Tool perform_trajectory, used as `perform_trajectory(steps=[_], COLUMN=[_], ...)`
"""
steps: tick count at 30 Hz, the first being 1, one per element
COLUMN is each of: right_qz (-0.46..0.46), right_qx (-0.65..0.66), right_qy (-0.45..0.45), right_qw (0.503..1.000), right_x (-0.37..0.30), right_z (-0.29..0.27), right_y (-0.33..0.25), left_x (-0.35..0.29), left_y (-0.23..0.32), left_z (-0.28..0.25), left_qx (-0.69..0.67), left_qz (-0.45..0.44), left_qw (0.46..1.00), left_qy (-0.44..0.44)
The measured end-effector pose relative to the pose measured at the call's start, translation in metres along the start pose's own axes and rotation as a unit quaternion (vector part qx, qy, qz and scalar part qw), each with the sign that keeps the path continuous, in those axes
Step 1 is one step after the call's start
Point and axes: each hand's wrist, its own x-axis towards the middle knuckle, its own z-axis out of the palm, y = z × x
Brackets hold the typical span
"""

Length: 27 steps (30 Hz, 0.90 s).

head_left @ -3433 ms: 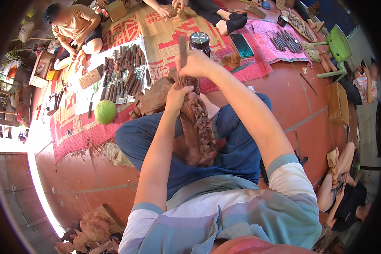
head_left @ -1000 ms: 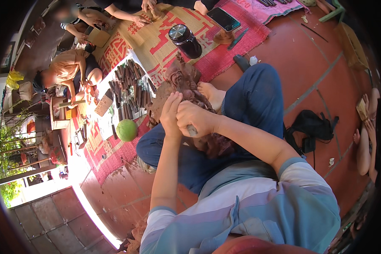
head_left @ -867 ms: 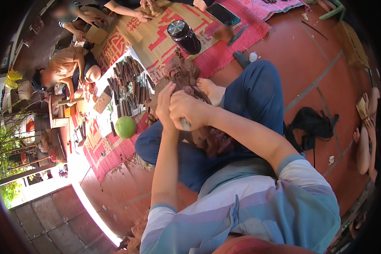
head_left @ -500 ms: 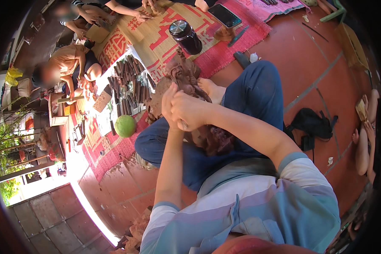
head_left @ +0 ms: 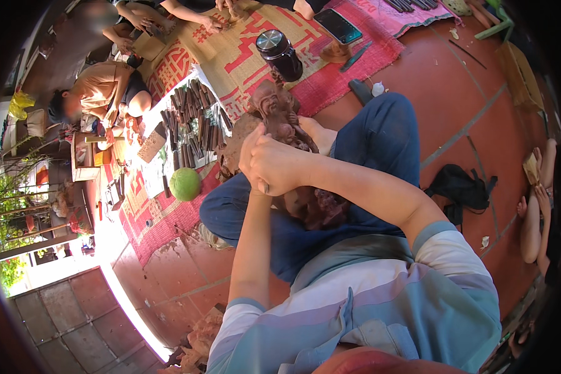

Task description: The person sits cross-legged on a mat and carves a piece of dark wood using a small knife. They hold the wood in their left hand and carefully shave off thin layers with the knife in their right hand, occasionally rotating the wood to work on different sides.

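Note:
A reddish-brown carved wooden figure [head_left: 267,103] with a bearded head lies across my lap, its lower end between my crossed legs. My left hand [head_left: 249,153] and my right hand [head_left: 282,163] are pressed together over its middle, fingers closed. Out of the bottom of my right fist pokes the butt of a carving chisel [head_left: 263,187]. The blade is hidden behind my hands, against the figure. The fingers of my left hand wrap round the front of the same tool, partly covered by the right.
Several dark-handled carving tools [head_left: 193,115] lie on a white sheet at left, near a green round fruit [head_left: 185,184]. A black flask [head_left: 280,57], a phone [head_left: 338,26] and a blade [head_left: 355,56] are on the mat [head_left: 243,56]. A black bag [head_left: 458,187] rests at right; other people sit around.
The view has shifted slightly, so the figure and flask appear a little further right. Both my hands stay clasped over the figure, with the right wrist turned slightly.

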Motion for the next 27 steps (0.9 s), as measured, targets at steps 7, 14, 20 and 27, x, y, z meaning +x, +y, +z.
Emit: perform_trajectory(steps=[7, 14, 20, 27], right_qz=[-0.016, -0.023, -0.031, 0.026], right_qx=[-0.044, -0.064, -0.01, 0.227], right_qy=[-0.04, -0.041, 0.022, 0.157], right_qw=[0.998, 0.997, 0.999, 0.961], right_x=[-0.017, -0.012, -0.01, -0.007], right_z=[-0.005, -0.005, -0.007, -0.05], right_y=[0.005, 0.005, 0.002, -0.005], left_x=[0.008, 0.007, 0.017, 0.047], left_y=[0.047, 0.043, 0.062, 0.059], left_z=[-0.01, -0.007, -0.011, -0.029], left_qx=[-0.013, -0.091, -0.112, 0.026], left_qz=[0.008, -0.008, -0.054, 0.116], left_qw=[1.0, 0.996, 0.992, 0.993], left_qy=[-0.025, 0.008, 0.008, -0.011])
